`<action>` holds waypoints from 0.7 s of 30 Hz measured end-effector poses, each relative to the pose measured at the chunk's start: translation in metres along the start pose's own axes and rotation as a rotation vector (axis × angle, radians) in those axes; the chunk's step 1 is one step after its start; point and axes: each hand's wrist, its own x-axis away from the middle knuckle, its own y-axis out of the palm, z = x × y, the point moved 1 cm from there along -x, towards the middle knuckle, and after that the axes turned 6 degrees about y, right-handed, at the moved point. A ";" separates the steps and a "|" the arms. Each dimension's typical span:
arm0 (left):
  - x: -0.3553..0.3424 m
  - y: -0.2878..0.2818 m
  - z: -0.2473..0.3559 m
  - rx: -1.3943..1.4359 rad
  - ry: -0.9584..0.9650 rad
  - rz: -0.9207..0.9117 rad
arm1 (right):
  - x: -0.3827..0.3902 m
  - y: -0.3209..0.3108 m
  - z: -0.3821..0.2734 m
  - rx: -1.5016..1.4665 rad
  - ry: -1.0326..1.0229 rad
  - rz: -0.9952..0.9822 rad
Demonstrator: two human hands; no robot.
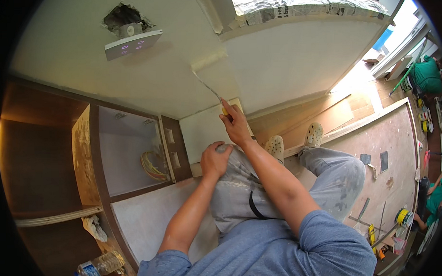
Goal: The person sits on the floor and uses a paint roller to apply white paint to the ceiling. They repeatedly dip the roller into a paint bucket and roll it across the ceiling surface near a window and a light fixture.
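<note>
My right hand is closed around the handle of a small paint roller. From the yellow-orange grip a thin bent wire runs up to a pale roller sleeve, which lies against the cream-coloured wall. The wall around the sleeve looks slightly darker, with a yellowish tint. My left hand rests on my bent knee, holding nothing, with its fingers laid over the grey trousers. Above and to the left, a switch panel with lit symbols hangs from a ragged hole in the wall.
Brown open shelving stands at left, with coiled cables inside and a plastic bottle near its bottom. Newspaper and film cover the window ledge. Tools and a paint can lie at right, beside a person in green.
</note>
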 end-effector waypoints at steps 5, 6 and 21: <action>0.005 0.003 -0.013 0.014 -0.018 0.003 | 0.038 -0.030 0.016 0.075 0.042 -0.047; 0.005 0.006 -0.013 0.006 -0.011 0.002 | 0.047 -0.043 0.017 0.097 0.046 -0.051; 0.015 0.012 -0.005 0.055 0.177 0.293 | 0.119 -0.310 -0.086 -0.073 0.354 0.177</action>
